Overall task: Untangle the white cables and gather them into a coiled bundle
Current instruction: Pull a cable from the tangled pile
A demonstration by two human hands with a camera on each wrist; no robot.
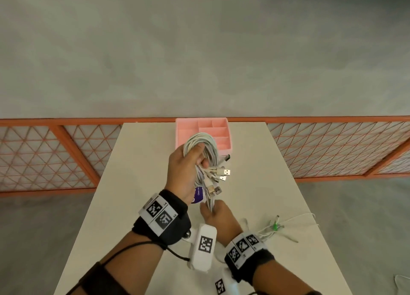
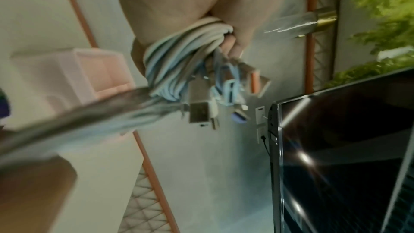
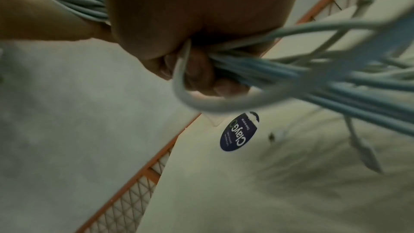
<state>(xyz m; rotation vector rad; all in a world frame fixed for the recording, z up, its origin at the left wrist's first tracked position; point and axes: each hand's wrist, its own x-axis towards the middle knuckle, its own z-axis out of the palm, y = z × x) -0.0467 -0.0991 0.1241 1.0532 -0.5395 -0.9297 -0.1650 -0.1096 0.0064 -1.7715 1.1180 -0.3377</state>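
Cables (image 1: pixel 200 148): white, looped in a coil, metal plugs fanning out.
Left hand (image 1: pixel 184 172): fingers wrapped round the coil.
Right hand (image 1: pixel 218 214): fist closed on the trailing strands.

A pink tray (image 1: pixel 203 126) with several compartments sits at the far edge of a white table (image 1: pixel 144 161). A round dark-blue sticker (image 3: pixel 239 131) with white lettering lies flat on the tabletop. Near the table's right edge rests a small tangle of thin wires (image 1: pixel 288 223) with a green piece among them. Behind the table runs an orange railing (image 1: pixel 66 157) with diamond mesh panels, over a grey floor (image 1: pixel 199 50). The left wrist view also catches a dark screen (image 2: pixel 349 157) and green foliage (image 2: pixel 385 15).
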